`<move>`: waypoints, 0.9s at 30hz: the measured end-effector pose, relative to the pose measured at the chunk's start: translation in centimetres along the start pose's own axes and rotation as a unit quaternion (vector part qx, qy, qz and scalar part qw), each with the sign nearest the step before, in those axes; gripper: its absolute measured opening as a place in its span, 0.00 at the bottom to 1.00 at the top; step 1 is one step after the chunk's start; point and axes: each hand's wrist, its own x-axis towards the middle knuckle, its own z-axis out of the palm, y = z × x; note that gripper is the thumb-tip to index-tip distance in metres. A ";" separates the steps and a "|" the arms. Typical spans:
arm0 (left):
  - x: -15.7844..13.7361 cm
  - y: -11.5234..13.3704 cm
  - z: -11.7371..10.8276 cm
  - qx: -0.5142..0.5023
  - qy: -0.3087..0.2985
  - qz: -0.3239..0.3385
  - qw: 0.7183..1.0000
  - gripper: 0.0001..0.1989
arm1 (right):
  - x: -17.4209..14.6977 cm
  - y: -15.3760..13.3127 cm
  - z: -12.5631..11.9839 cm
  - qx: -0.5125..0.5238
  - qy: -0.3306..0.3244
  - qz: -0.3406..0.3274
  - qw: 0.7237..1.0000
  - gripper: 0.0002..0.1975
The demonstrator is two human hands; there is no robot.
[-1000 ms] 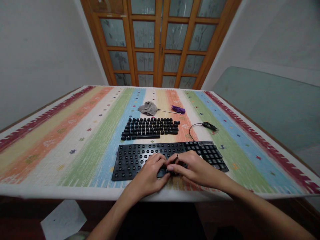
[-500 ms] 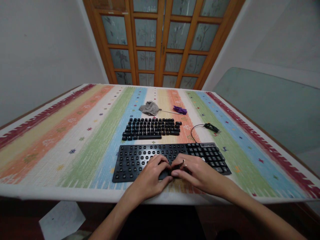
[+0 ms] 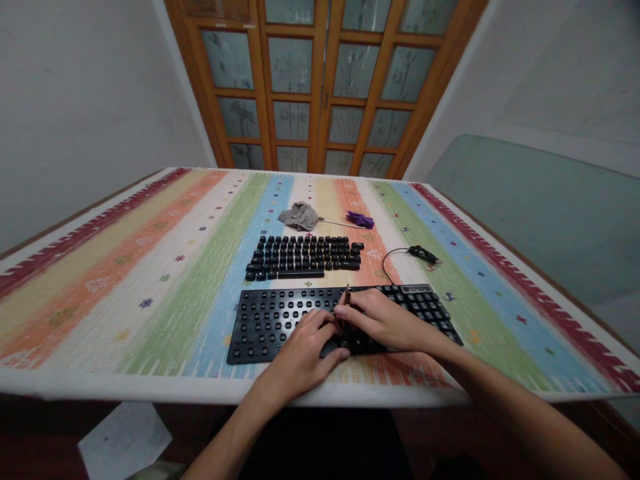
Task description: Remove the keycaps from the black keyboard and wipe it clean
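Right hand (image 3: 377, 321) has shifted toward the far edge of the keyboard (image 3: 263, 321) since the earlier frame, while the left hand (image 3: 311, 350) has hardly moved. Both are at the middle of the keyboard, fingertips close together. Its long axis runs left to right across the person's front; beyond it on the cloth (image 3: 190, 293), apart from it, lies the block of loose keys (image 3: 303, 257), its rows running the same way. Of the two, the right hand is nearer those keys. Fingers on both hands are bent and hide their tips, so whether either pinches anything I cannot tell.
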 end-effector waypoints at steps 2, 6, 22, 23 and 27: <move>0.0 0.0 0.0 -0.005 0.001 -0.003 1.000 0.08 | 0.6 0.5 0.1 0.038 -0.002 0.018 0.999 0.24; 0.1 0.1 -0.2 -0.026 0.008 -0.002 1.000 0.08 | 1.1 1.4 0.1 0.119 -0.023 0.030 0.992 0.24; 0.8 0.3 -2.1 0.001 0.035 0.037 0.999 0.06 | -1.8 -0.8 -1.6 -0.038 0.029 -0.086 0.995 0.16; 0.9 0.3 -2.4 0.018 0.021 0.043 0.999 0.06 | -1.8 -0.8 -1.6 -0.037 0.031 -0.087 0.995 0.16; 2.0 0.3 -3.9 0.056 -0.007 0.081 0.995 0.07 | -2.1 -0.8 -1.7 -0.036 0.061 -0.091 0.993 0.15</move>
